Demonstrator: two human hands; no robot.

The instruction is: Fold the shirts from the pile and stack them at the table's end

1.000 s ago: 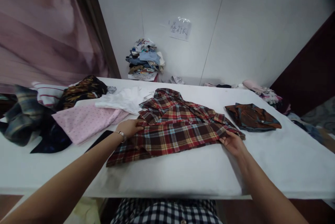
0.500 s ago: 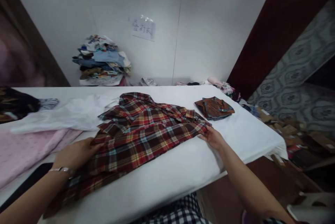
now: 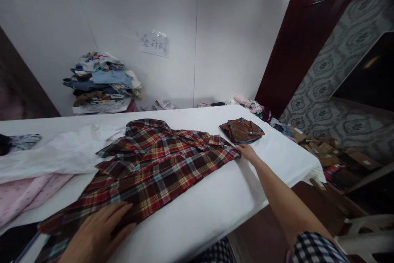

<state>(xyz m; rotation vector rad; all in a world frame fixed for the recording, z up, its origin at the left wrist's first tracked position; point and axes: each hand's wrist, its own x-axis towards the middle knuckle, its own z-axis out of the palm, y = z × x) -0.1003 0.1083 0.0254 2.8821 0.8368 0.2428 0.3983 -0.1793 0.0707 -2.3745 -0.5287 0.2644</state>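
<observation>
A red, brown and yellow plaid shirt (image 3: 154,160) lies spread across the white table (image 3: 215,201). My left hand (image 3: 98,232) rests flat on the shirt's near left hem, fingers apart. My right hand (image 3: 247,152) touches the shirt's right edge, fingers pinching or pressing the cloth. A folded brown and teal shirt (image 3: 241,129) sits just beyond my right hand.
A white garment (image 3: 58,152) and a pink dotted cloth (image 3: 21,193) lie left of the plaid shirt. A stack of folded clothes (image 3: 101,82) stands at the wall under a paper sign (image 3: 154,43). Cardboard boxes (image 3: 326,154) clutter the floor on the right.
The view has swung right. My left hand slid down the shirt toward its near hem. My right hand stayed at the shirt's right edge.
</observation>
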